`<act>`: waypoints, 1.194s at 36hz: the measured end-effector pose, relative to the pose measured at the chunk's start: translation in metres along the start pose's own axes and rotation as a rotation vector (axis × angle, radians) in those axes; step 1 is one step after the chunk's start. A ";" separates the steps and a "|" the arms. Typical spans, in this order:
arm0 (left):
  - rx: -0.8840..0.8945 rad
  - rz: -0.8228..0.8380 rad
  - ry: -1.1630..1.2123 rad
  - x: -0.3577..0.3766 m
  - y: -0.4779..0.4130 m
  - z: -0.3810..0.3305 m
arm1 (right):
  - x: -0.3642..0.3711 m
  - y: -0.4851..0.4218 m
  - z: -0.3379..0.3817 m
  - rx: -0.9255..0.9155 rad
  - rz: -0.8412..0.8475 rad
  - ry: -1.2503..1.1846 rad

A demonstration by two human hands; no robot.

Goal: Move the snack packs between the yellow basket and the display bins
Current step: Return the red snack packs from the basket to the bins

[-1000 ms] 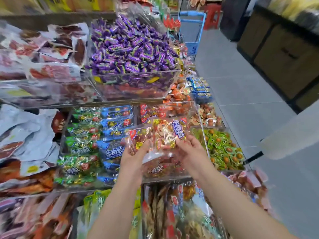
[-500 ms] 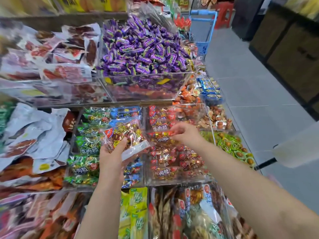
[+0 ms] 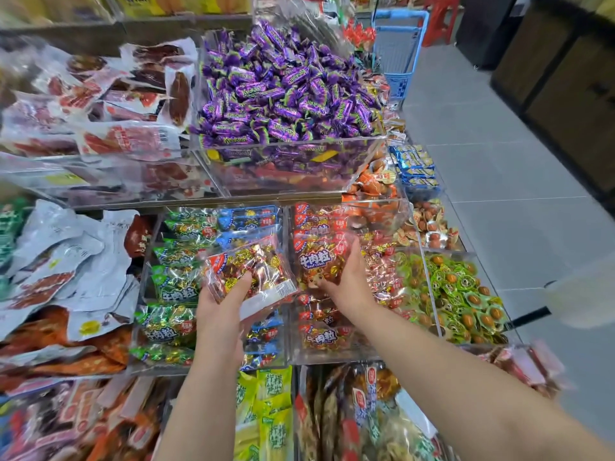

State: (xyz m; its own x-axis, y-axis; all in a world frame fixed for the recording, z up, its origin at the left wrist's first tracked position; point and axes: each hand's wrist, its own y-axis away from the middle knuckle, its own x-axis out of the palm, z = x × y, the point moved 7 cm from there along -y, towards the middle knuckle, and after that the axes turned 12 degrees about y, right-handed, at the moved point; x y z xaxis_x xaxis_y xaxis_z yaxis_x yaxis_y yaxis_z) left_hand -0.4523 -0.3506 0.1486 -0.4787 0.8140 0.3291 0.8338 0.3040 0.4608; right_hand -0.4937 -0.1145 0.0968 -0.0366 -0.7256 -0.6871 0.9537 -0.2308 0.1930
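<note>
Two packs: left pack (image 3: pixel 259 265) long axis crosswise, right pack (image 3: pixel 314 260) upright.

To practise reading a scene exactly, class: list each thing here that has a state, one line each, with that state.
left grip, holds the left red pack, thumb on top
left red pack, tilted over the blue and green packs
right grip, holds the right red pack
right red pack, upright, label showing, over the red-pack bin
purple sweets bin, heaped above its rim
</note>
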 end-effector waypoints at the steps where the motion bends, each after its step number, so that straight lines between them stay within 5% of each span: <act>1: 0.002 0.010 -0.005 0.001 0.000 0.000 | 0.000 -0.003 0.003 -0.012 -0.004 0.017; 18: -0.036 0.029 -0.022 0.008 0.004 0.005 | -0.012 0.002 -0.012 0.087 0.030 -0.048; 24: -0.097 0.070 -0.073 0.013 0.007 0.014 | -0.043 0.035 -0.007 0.093 -0.126 -0.215; 28: -0.137 0.172 -0.215 0.028 0.015 0.021 | -0.031 0.051 0.012 0.176 0.235 -0.628; 30: -0.135 0.243 -0.267 0.038 0.021 0.023 | -0.026 0.057 0.023 0.132 0.366 -0.519; 32: -0.109 0.266 -0.291 0.045 0.026 0.025 | -0.027 0.057 0.021 0.139 0.343 -0.373; 36: -0.037 0.173 -0.316 0.043 0.023 0.025 | -0.035 0.060 0.012 0.215 0.355 -0.524; 40: 0.035 0.090 -0.356 0.027 0.013 0.016 | -0.063 0.062 0.002 0.212 0.175 -0.576; 43: 0.096 0.057 -0.355 0.015 0.007 0.004 | -0.088 0.062 -0.006 0.193 -0.139 -0.410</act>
State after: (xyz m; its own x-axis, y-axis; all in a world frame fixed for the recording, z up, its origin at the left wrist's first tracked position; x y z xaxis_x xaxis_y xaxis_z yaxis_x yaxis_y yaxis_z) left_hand -0.4525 -0.3339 0.1535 -0.3196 0.9468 0.0383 0.8865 0.2845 0.3650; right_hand -0.4296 -0.0615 0.1652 -0.3120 -0.8663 -0.3901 0.8600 -0.4320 0.2716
